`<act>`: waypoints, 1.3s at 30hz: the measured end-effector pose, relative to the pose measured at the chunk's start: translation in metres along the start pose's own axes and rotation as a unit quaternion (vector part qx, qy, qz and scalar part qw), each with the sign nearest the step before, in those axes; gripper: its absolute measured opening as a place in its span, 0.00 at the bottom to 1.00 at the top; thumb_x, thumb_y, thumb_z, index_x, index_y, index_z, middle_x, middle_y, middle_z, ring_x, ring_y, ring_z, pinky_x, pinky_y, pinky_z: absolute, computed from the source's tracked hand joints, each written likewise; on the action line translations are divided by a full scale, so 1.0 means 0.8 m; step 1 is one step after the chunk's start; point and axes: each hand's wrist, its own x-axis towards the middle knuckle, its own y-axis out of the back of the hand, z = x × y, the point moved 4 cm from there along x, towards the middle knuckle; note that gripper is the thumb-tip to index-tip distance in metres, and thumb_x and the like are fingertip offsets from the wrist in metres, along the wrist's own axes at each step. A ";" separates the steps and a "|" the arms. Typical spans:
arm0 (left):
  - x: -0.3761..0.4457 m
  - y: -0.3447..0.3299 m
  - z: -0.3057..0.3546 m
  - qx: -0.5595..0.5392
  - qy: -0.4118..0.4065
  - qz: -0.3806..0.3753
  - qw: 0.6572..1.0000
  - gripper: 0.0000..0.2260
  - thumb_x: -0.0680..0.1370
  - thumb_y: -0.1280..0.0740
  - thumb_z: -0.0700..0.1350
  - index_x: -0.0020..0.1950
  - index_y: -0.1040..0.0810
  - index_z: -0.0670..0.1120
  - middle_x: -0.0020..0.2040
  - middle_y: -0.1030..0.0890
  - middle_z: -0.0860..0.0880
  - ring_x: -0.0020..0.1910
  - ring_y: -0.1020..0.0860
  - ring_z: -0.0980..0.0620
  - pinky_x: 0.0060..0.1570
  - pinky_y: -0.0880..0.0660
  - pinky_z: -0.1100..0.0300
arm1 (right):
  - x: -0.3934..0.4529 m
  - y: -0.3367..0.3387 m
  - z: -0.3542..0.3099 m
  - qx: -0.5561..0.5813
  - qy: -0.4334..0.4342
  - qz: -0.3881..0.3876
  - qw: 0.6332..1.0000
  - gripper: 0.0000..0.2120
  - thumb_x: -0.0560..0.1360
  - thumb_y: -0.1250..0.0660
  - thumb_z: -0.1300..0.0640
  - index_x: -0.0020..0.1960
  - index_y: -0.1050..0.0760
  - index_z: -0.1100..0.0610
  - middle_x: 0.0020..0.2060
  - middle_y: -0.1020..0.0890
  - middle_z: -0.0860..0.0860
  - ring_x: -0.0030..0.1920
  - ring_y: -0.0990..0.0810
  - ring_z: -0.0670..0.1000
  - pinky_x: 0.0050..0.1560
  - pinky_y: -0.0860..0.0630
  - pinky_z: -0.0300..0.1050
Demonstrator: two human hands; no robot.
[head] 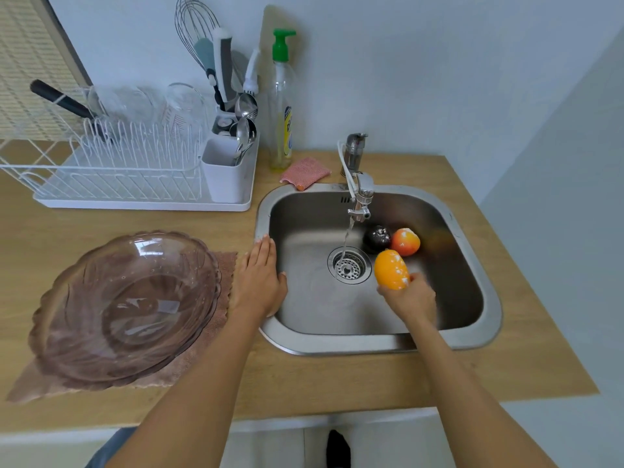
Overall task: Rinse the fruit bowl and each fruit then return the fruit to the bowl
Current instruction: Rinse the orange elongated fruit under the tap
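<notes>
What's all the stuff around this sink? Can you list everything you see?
fruit bowl: one, clear pinkish glass, empty, on the brown cloth left of the sink
orange fruit: one, orange, held over the sink
red-orange fruit: one, in the sink
dark fruit: one, near black, in the sink beside it
sink: one, steel, set in the wooden counter
tap: one, metal, water running
soap bottle: one, clear, green pump, behind the sink
pink cloth: one, by the tap
dish rack: one, white, holding glassware and utensils
left hand: flat on the sink's edge
right hand: grips the orange fruit
</notes>
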 end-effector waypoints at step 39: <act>0.090 -0.093 0.124 -0.620 0.152 -0.184 0.748 0.24 0.78 0.50 0.67 0.67 0.33 0.55 0.64 0.24 0.45 0.59 0.22 0.46 0.62 0.26 0.44 | 0.009 -0.063 -0.073 0.194 0.124 -0.090 0.969 0.08 0.79 0.39 0.46 0.54 0.25 0.47 0.42 0.20 0.49 0.44 0.21 0.49 0.41 0.29 0.37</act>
